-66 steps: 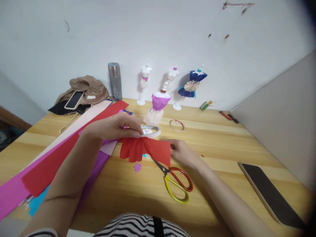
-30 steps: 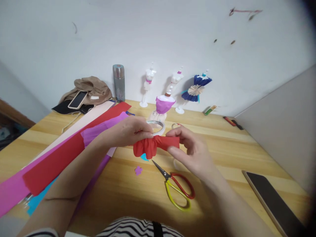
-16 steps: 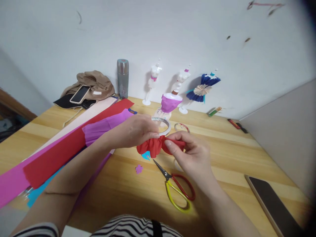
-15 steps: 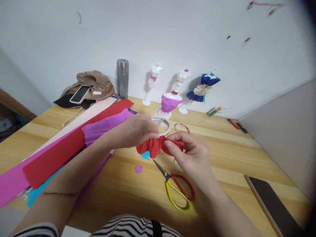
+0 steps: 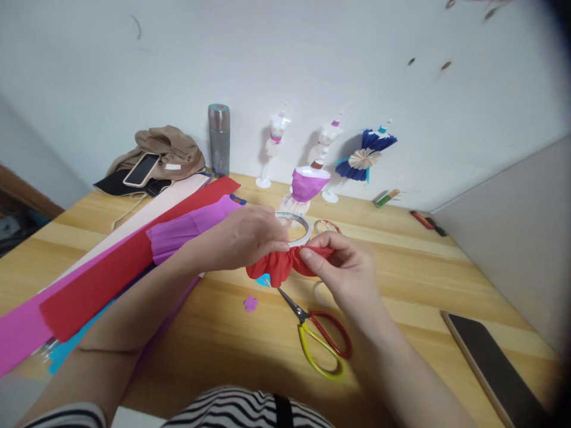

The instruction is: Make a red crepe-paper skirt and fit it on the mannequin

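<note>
A strip of red crepe paper (image 5: 276, 268), gathered into ruffles along its top edge, hangs between my two hands above the table. My left hand (image 5: 252, 238) is closed, pinching the gathered edge together with a white roll of tape (image 5: 304, 230). My right hand (image 5: 345, 267) has thumb and forefinger closed on the paper's right part, close to the tape. Below the paper lie scissors (image 5: 300, 312) with one red and one yellow handle, blades pointing up and left. A small purple paper flower (image 5: 250, 304) is beside them, and a blue scrap (image 5: 264, 280) shows under the ruffles.
Behind my hands stands a mini mannequin (image 5: 308, 184) in a purple top; several others line the wall, one in a blue dress (image 5: 366, 157). Long crepe sheets (image 5: 111, 267) cover the left side, near a flask (image 5: 219, 142). A tablet-like device (image 5: 491, 362) lies at right.
My right hand has come up from beside the paper's right end and moved left along it, pinching it near the tape. More of the paper is bunched. My left hand keeps its hold.
</note>
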The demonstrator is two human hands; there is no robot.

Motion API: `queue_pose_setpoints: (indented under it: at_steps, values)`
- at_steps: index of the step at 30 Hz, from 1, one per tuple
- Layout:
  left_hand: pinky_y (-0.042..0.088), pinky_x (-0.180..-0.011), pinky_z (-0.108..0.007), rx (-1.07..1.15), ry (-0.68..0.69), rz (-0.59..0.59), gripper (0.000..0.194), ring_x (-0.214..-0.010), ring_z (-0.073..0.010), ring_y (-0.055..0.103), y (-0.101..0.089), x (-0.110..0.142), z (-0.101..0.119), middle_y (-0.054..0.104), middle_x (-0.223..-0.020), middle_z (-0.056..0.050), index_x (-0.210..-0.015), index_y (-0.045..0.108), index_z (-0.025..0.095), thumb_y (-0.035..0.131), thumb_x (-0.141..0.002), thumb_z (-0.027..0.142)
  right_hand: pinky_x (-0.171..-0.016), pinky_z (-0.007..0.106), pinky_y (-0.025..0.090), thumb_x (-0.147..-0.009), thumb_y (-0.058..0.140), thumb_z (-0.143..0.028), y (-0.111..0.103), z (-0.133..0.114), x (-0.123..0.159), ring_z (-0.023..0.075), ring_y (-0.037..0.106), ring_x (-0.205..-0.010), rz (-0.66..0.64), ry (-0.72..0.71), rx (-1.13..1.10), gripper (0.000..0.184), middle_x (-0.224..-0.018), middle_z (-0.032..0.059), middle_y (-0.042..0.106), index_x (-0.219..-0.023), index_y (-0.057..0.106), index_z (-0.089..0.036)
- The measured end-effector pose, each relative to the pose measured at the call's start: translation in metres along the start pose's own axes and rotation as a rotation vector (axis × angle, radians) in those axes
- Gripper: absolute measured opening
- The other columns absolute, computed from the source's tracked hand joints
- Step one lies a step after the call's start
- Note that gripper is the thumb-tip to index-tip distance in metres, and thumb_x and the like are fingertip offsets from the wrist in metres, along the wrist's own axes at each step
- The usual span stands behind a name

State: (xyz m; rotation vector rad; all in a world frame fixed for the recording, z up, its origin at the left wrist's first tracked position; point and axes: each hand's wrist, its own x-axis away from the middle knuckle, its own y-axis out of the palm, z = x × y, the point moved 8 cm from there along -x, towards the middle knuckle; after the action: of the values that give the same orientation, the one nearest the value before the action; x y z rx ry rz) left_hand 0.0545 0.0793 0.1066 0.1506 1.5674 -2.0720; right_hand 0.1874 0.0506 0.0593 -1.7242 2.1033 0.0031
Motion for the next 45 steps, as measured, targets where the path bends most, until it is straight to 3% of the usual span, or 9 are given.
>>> queue_pose_setpoints:
  at_steps: [12, 20, 23, 29, 33, 36, 42, 45]
  values:
    - [0.038, -0.071, -0.027, 0.004, -0.032, -0.037, 0.04, -0.066, -0.0133, 0.042, 0.003, 0.0, 0.001, 0.052, -0.061, 0.001, -0.061, 0.051, 0.016, 0.046, -0.099, 0.027, -0.049, 0.026, 0.039, -0.072, 0.073, -0.033, 0.003, 0.0, 0.002, 0.0121, 0.047, -0.051, 0.015, 0.035, -0.007, 0.024, -0.053, -0.0034, 0.053, -0.058, 0.056, -0.022]
    - [0.039, -0.072, -0.029, 0.075, -0.022, -0.074, 0.042, -0.066, -0.014, 0.043, 0.008, -0.001, -0.005, 0.051, -0.061, 0.0, -0.06, 0.048, 0.017, 0.041, -0.1, 0.029, -0.042, 0.024, 0.031, -0.07, 0.075, -0.044, 0.021, 0.034, 0.003, 0.0088, 0.037, -0.042, -0.058, 0.236, -0.291, 0.04, -0.046, -0.0053, 0.048, -0.053, 0.045, -0.022]
    - [0.039, -0.071, -0.029, 0.135, -0.031, -0.066, 0.042, -0.065, -0.0134, 0.044, 0.005, -0.001, -0.008, 0.051, -0.06, 0.0, -0.059, 0.048, 0.017, 0.043, -0.099, 0.029, -0.042, 0.023, 0.033, -0.068, 0.077, -0.046, 0.023, 0.04, 0.002, 0.0084, 0.039, -0.042, -0.096, 0.269, -0.349, 0.04, -0.047, -0.0049, 0.051, -0.054, 0.048, -0.021]
    - [0.04, -0.07, -0.027, 0.162, -0.113, -0.064, 0.037, -0.066, -0.0131, 0.046, -0.002, 0.002, -0.016, 0.052, -0.059, 0.001, -0.059, 0.053, 0.017, 0.049, -0.095, 0.026, -0.05, 0.028, 0.047, -0.073, 0.073, -0.047, 0.019, 0.031, 0.005, 0.0137, 0.055, -0.051, -0.155, 0.242, -0.323, 0.027, -0.059, -0.0006, 0.063, -0.068, 0.065, -0.021]
    - [0.04, -0.07, -0.027, 0.209, -0.134, -0.098, 0.034, -0.067, -0.0129, 0.048, -0.003, 0.003, -0.017, 0.055, -0.062, 0.0, -0.065, 0.06, 0.016, 0.049, -0.095, 0.028, -0.053, 0.027, 0.045, -0.075, 0.072, -0.039, 0.011, 0.013, 0.005, 0.0127, 0.052, -0.054, -0.064, 0.112, -0.18, 0.023, -0.059, -0.0022, 0.059, -0.065, 0.06, -0.021]
    - [0.041, -0.068, -0.026, 0.278, -0.143, -0.144, 0.033, -0.066, -0.0127, 0.05, -0.002, 0.005, -0.016, 0.057, -0.063, -0.001, -0.068, 0.064, 0.015, 0.05, -0.094, 0.03, -0.053, 0.026, 0.043, -0.075, 0.071, -0.039, 0.01, 0.009, 0.006, 0.0127, 0.05, -0.055, -0.051, 0.096, -0.139, 0.024, -0.059, -0.0017, 0.058, -0.065, 0.059, -0.021]
    - [0.042, -0.064, -0.023, 0.387, -0.193, -0.142, 0.028, -0.066, -0.0115, 0.054, -0.004, 0.01, -0.017, 0.064, -0.07, -0.003, -0.08, 0.07, 0.013, 0.053, -0.092, 0.031, -0.053, 0.027, 0.042, -0.079, 0.069, -0.051, 0.013, 0.016, 0.011, 0.0135, 0.05, -0.054, -0.124, 0.167, -0.297, 0.03, -0.062, -0.0008, 0.06, -0.07, 0.064, -0.022]
    - [0.044, -0.067, -0.024, 0.376, -0.209, -0.093, 0.028, -0.07, -0.0125, 0.056, -0.008, 0.012, -0.019, 0.067, -0.074, -0.005, -0.082, 0.071, 0.013, 0.054, -0.092, 0.031, -0.058, 0.032, 0.046, -0.08, 0.063, -0.063, 0.021, 0.01, 0.014, 0.0195, 0.058, -0.06, -0.211, 0.145, -0.428, 0.041, -0.062, 0.0021, 0.062, -0.073, 0.068, -0.023]
